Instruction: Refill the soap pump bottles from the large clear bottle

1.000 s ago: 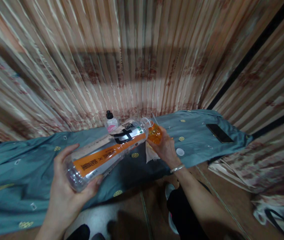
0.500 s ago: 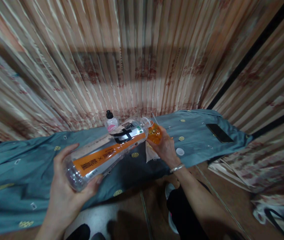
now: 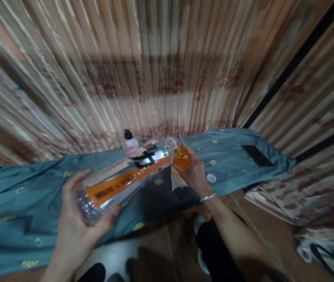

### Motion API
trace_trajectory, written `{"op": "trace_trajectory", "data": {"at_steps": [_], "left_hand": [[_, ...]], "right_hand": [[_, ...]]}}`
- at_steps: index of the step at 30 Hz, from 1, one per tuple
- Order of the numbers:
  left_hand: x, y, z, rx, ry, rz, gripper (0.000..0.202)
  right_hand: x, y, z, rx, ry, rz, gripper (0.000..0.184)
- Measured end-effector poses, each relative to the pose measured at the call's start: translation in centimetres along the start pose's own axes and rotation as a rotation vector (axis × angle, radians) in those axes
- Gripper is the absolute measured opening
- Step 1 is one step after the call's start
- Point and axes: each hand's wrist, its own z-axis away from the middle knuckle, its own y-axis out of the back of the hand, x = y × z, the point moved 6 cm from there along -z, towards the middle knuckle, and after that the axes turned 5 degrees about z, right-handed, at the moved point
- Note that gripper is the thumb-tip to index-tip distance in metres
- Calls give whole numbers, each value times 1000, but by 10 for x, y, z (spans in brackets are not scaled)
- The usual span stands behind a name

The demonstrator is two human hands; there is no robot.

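Note:
My left hand (image 3: 77, 231) grips the bottom of a large clear plastic bottle (image 3: 122, 180) with an orange and black label, tipped nearly flat with its open mouth pointing right. The mouth meets a small clear cup of orange liquid (image 3: 181, 156), which my right hand (image 3: 193, 174) holds over a table draped in a teal cloth (image 3: 31, 203). A silver bangle circles my right wrist. A white cap (image 3: 211, 178) lies on the cloth just right of that hand.
A small bottle with a black top and pink label (image 3: 130, 144) stands behind the big bottle. A black phone (image 3: 256, 156) lies at the cloth's right end. Striped curtains (image 3: 167, 66) hang behind. White paper (image 3: 176, 182) lies under the cup. A bag (image 3: 328, 254) sits on the floor.

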Motion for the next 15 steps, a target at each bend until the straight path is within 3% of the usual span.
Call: {"op": "trace_trajectory", "data": {"at_steps": [8,15], "left_hand": [[3,1,1,3,-94,-28,96],[2,0,1,2,-66,-35,94]], "right_hand": [[-1,0,-1,2,-7,-13,70],[-1,0,0,-3,-16,-17,70]]}}
